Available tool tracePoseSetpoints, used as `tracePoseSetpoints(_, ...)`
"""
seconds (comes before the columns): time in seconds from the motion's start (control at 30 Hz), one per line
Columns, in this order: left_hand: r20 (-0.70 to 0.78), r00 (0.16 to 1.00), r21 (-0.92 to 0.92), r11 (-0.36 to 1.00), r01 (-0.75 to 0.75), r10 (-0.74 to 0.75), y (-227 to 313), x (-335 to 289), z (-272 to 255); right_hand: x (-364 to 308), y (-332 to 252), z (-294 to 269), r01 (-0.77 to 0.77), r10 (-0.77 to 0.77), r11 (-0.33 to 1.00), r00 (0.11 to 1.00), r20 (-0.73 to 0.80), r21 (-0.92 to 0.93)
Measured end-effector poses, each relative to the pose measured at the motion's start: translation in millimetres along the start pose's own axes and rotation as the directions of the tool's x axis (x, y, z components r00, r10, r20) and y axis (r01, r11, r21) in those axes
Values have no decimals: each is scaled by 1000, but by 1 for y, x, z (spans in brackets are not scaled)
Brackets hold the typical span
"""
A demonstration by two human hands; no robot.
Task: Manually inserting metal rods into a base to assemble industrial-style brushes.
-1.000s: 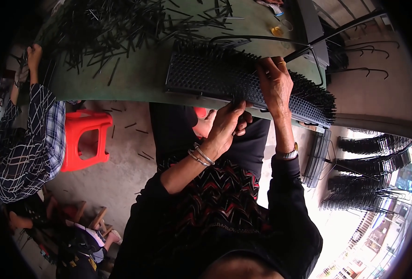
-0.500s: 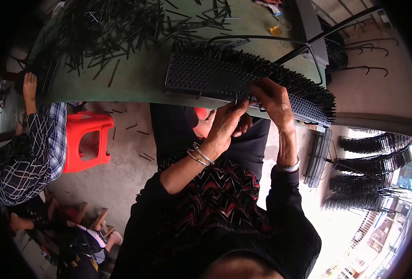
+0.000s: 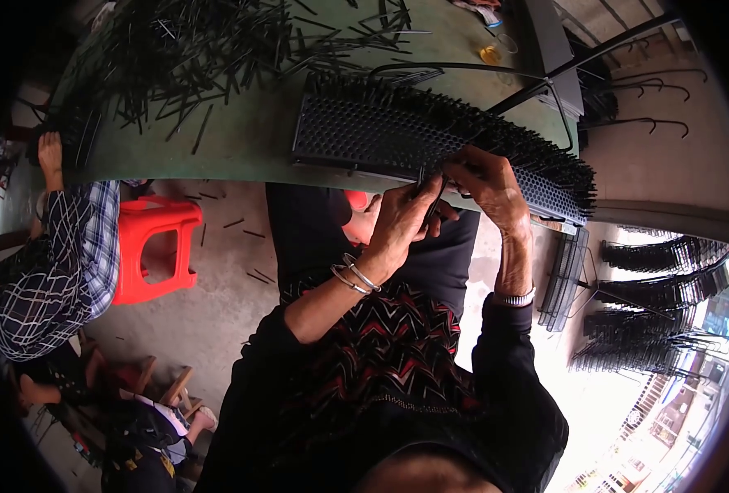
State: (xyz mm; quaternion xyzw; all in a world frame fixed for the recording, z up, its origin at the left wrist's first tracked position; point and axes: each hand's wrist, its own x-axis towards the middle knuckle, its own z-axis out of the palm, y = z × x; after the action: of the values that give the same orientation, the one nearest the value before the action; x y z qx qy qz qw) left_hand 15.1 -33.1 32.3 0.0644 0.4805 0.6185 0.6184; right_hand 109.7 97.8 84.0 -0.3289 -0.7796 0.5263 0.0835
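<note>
A long black perforated rack (image 3: 364,131) lies along the near edge of the green table, its far side filled with a dense row of upright thin black sticks (image 3: 512,135). Just off the rack's near side, my left hand (image 3: 397,220) is closed around dark thin sticks (image 3: 432,201) that show between thumb and fingers. My right hand (image 3: 496,191) reaches over the rack's right half, fingers bent into a pinch close to the left fingertips. Whatever sits in that pinch is too small and dark to make out.
Loose black sticks (image 3: 208,57) lie heaped on the green table (image 3: 241,152). A black metal rod frame (image 3: 549,82) rises behind the rack. A red stool (image 3: 155,246) and a co-worker's hand (image 3: 50,150) are at left. Filled black racks (image 3: 660,279) stand at lower right.
My right hand has shifted slightly right and toward me. The dark sticks in my left hand show more plainly now; that hand has barely moved.
</note>
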Motion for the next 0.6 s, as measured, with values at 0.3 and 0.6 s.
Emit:
tracePoseSetpoints(0.3, 14, 987, 36, 986, -163, 162, -6, 2, -1, 1, 4, 0, 11, -9, 998, 1000, 25, -58)
tracePoseSetpoints(0.6, -101, 985, -23, 990, -142, 139, -7, 10, -9, -2, -7, -5, 119, -54, 971, 954, -294, 208)
